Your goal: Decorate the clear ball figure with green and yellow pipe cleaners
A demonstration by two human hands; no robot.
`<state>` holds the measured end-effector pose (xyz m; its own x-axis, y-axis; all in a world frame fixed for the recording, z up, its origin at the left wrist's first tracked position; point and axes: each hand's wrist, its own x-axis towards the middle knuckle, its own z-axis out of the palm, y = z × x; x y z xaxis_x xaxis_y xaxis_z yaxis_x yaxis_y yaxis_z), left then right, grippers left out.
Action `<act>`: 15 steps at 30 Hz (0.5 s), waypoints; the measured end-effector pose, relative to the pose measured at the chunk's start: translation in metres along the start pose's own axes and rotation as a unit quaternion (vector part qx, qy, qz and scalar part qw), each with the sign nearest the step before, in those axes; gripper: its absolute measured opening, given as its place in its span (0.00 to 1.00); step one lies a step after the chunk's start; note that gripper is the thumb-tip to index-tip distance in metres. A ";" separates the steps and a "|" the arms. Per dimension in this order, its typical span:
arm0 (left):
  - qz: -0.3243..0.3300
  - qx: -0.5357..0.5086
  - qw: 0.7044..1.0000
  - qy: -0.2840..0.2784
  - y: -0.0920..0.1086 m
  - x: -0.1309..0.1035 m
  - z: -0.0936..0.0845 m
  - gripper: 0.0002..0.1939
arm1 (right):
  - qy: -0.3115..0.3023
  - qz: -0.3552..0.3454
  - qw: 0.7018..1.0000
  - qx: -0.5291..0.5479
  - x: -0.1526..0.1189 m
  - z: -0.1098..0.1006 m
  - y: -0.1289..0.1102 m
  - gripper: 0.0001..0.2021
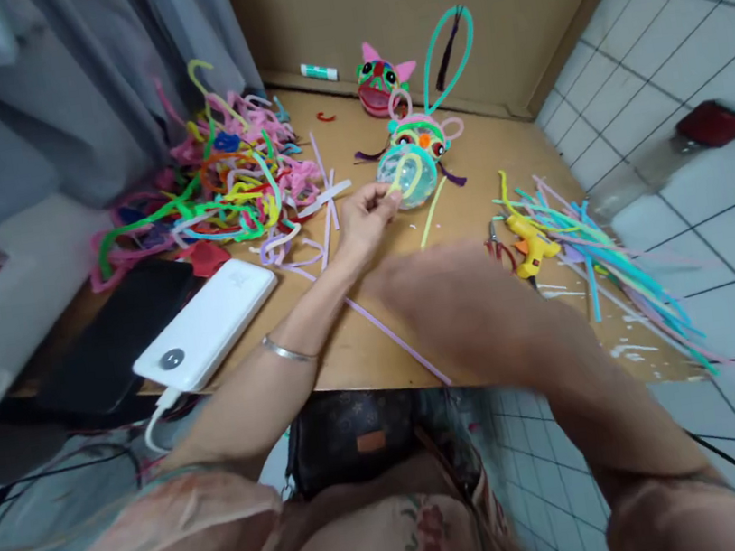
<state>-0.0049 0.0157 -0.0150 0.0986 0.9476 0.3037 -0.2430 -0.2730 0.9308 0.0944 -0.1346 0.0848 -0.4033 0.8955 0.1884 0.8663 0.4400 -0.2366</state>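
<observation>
In my left hand (pixel 368 217), fingertips pinch a pale yellow pipe cleaner (pixel 418 164) bent into a loop. Just behind it sits an animal-faced ornament (pixel 425 138) with a clear teal ball, pink ear loops and purple tassels; the loop overlaps the ball in view, and whether they touch I cannot tell. My right hand (pixel 422 300) is smeared by motion over the table's middle, so its fingers do not show clearly. Near it lie a purple pipe cleaner (pixel 396 337) and a short yellow-green pipe cleaner (pixel 434 214).
A tangled pile of pipe cleaners (pixel 237 180) fills the left. Closer in are a white power bank (pixel 207 325) and a black phone-like slab (pixel 116 338). A yellow glue gun (pixel 533 245), scissors (pixel 499 252) and straight pipe cleaners (pixel 618 258) lie right. Behind stand a finished-looking animal head (pixel 375 92) and glue stick (pixel 319 72).
</observation>
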 end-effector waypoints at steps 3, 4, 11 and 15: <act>-0.010 -0.008 1.000 0.014 0.001 0.001 0.000 0.11 | -0.038 0.063 0.991 -0.113 0.025 0.002 0.039 0.13; -0.011 -0.010 1.000 0.015 0.002 0.001 0.000 0.10 | -0.047 0.071 0.990 -0.116 0.033 0.008 0.053 0.14; -0.043 -0.048 0.997 0.044 0.007 0.002 -0.001 0.07 | -0.144 0.049 0.988 -0.022 0.051 0.058 0.099 0.13; -0.052 -0.073 0.995 0.035 0.009 0.000 0.000 0.09 | -0.112 0.016 0.994 0.013 0.045 0.062 0.103 0.07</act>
<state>-0.0067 0.0136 -0.0066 0.0639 0.9801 0.1880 -0.3723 -0.1514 0.9157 0.1469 -0.0444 0.0098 -0.4340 0.9002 -0.0353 0.8727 0.4104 -0.2645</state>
